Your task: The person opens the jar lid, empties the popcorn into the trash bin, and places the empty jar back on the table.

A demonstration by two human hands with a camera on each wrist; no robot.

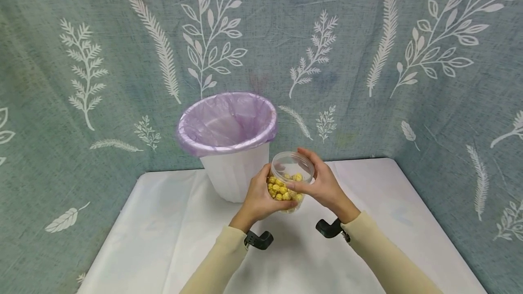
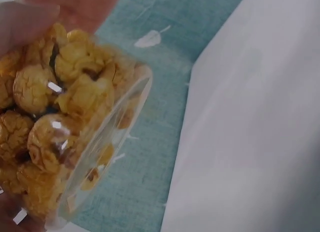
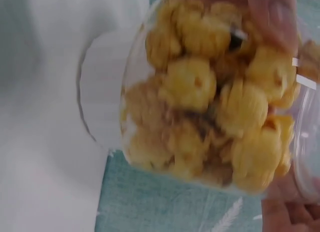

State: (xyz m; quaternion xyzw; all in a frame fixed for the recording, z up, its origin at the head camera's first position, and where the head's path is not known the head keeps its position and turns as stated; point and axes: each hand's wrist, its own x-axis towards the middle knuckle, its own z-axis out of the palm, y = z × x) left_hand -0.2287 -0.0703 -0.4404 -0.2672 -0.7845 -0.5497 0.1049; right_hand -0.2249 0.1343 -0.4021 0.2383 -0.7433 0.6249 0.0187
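Note:
Over the table, both hands hold a clear plastic jar (image 1: 282,192) of yellow popcorn, its round top tilted toward me. My left hand (image 1: 260,196) grips the body from the left, thumb across the near side. From the right, my right hand (image 1: 323,185) spans the jar's clear rim (image 1: 293,180), thumb in front and fingers behind. Popcorn pieces (image 2: 75,97) fill the lower part in the left wrist view, where the flat clear base faces right. The right wrist view shows the popcorn (image 3: 200,92) close up, with a fingertip (image 3: 277,22) pressed along the wall.
A white bin (image 1: 234,173) with a purple liner bag (image 1: 194,144) over its rim stands just behind and left of the jar. White cloth covers the table (image 1: 163,230). Leaf-patterned green curtains (image 1: 347,58) enclose the back and sides.

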